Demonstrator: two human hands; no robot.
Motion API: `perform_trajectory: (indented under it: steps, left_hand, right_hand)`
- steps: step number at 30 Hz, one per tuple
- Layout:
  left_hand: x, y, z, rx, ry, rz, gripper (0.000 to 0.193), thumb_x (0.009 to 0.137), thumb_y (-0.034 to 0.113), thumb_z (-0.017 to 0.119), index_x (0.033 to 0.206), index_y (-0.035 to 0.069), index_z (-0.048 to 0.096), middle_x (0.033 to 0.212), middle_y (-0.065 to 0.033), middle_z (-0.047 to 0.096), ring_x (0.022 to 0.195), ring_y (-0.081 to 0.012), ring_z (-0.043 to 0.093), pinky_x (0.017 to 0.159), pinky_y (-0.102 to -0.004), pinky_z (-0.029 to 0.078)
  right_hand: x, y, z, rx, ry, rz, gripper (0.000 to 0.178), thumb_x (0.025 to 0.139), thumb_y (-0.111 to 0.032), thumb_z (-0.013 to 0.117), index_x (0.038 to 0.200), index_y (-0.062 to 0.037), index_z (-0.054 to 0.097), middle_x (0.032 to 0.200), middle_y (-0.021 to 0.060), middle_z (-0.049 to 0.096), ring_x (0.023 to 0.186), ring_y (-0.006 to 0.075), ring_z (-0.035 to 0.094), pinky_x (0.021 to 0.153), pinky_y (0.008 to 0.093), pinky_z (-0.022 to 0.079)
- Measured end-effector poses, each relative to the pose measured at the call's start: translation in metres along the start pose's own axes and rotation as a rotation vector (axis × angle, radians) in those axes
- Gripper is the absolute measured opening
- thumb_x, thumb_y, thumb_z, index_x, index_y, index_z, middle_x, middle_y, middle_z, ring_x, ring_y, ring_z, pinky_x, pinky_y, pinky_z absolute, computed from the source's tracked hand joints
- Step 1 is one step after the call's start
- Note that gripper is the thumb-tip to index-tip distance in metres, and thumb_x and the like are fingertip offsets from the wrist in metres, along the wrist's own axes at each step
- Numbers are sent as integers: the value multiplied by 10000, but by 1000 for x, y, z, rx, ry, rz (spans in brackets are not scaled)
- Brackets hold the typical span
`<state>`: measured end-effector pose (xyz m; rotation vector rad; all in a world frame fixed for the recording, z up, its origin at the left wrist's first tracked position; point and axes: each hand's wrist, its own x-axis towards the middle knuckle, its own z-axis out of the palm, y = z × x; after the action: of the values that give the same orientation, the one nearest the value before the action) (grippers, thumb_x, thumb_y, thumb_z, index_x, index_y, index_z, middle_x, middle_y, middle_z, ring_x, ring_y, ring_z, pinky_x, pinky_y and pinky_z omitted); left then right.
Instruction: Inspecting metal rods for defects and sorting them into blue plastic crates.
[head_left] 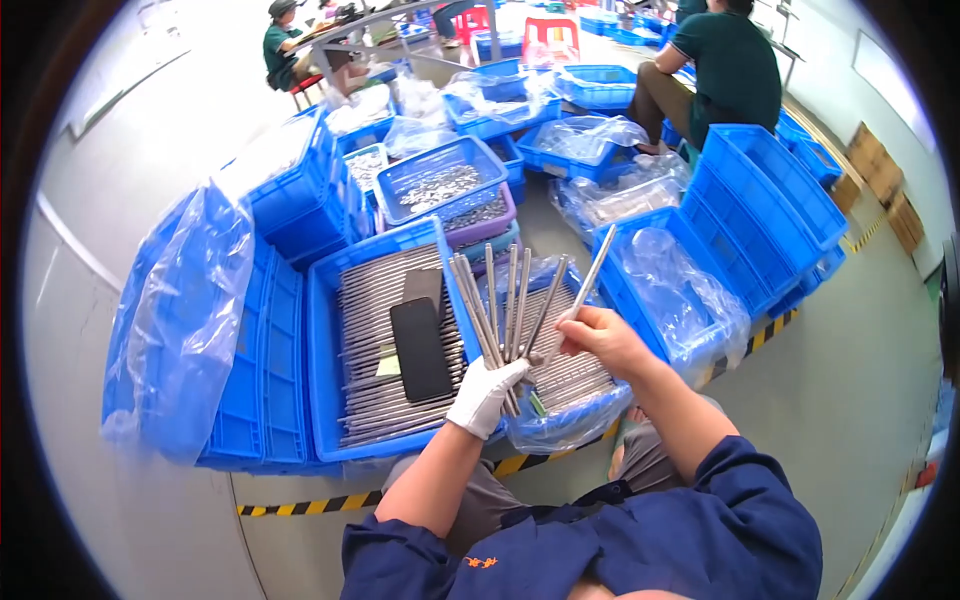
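Note:
In a white glove, my left hand (pixel 484 398) is closed round a fanned bundle of metal rods (pixel 491 305) that point up and away from me. My bare right hand (pixel 606 342) pinches a single metal rod (pixel 596 268), tilted up to the right, just beside the bundle. Beneath both hands is a plastic-lined blue bin with more rods (pixel 570 382) lying side by side. To the left, a larger blue bin (pixel 322 390) holds rows of rods. On those rods lie a black phone (pixel 420 350), a dark flat object (pixel 423 285) and a yellowish paper slip (pixel 387 362).
Blue crates (pixel 262 355) draped in clear plastic stand at the left. On the right are a plastic-lined bin (pixel 612 270) and stacked crates (pixel 765 215). A crate of small metal parts (pixel 440 212) sits ahead. Beyond, a person (pixel 735 75) in dark green sits. Striped tape (pixel 310 507) marks the floor.

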<state>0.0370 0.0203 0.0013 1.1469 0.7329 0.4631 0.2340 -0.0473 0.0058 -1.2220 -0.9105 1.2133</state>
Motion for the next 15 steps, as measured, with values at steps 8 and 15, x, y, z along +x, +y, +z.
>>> perform_trajectory:
  steps: [8, 15]
  left_hand:
    - [-2, 1, -3, -371, -188, -106, 291, 809, 137, 606, 1056, -13, 573, 830, -75, 617, 659, -116, 580, 598, -223, 466]
    - [1, 9, -21, -70, -75, 86, 238, 765, 154, 629, 959, 22, 594, 835, -48, 610, 691, -97, 543, 614, -235, 447]
  right_hand:
    - [-6, 25, 12, 386, -567, 519, 231, 871, -192, 576, 974, 15, 582, 745, 28, 601, 650, 97, 578, 627, 246, 488]
    - [-31, 21, 31, -219, -1092, 424, 248, 811, -226, 633, 925, -7, 625, 805, 42, 631, 767, 126, 605, 697, 266, 480]
